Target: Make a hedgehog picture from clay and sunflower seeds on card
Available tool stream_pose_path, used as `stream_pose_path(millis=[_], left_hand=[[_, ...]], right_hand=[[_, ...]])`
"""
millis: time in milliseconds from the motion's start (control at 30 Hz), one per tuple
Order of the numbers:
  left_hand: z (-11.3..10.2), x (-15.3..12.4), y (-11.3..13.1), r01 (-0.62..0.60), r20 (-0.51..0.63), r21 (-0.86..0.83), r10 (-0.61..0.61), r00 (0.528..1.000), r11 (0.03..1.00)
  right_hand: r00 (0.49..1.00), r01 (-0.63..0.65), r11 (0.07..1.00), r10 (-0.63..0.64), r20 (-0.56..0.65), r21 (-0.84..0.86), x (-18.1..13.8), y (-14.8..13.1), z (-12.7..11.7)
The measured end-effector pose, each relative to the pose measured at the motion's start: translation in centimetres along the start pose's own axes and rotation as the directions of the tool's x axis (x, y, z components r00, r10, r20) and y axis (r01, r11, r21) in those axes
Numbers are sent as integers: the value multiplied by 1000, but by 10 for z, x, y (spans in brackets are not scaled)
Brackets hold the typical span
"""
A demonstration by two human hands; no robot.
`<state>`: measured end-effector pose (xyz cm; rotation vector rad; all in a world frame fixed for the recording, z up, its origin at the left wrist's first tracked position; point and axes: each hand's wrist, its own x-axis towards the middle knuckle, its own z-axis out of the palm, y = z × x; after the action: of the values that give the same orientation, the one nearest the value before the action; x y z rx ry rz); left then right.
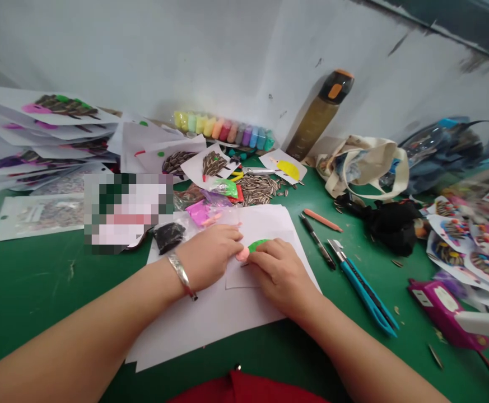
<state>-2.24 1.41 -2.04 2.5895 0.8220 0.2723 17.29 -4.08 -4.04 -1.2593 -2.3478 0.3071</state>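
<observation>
My left hand (208, 254), with a silver bracelet at the wrist, is curled and pinches a small pink lump of clay (241, 255) on a white sheet of paper (210, 313). My right hand (280, 274) is curled beside it, fingertips pressing on the same pink clay next to a green clay shape (257, 244) stuck to a smaller white card (265, 226). Both hands meet over the card in the middle of the green table (29, 280).
Sunflower seeds (259, 187) lie in a pile behind the paper, with a row of coloured clay tubs (223, 129) and a brown bottle (317, 115) at the wall. Pens and a blue cutter (364, 291) lie right. Finished craft sheets (46, 134) are stacked left; bags stand right.
</observation>
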Motion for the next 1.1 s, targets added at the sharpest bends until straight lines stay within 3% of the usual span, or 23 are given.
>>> stream_pose_path(millis=[500,933,1100], left_hand=[[-1,1,4,6,1,18,-6,1000,1000],[-1,0,5,5,-2,30,-5,1000,1000],[1,0,5,1,-37,21,0,999,1000]], right_hand=[[999,34,975,-29,23,-218,3,-4,1],[1000,8,960,-3,15,-280,0,0,-5],[998,16,963,2,65,-268,-1,0,-8]])
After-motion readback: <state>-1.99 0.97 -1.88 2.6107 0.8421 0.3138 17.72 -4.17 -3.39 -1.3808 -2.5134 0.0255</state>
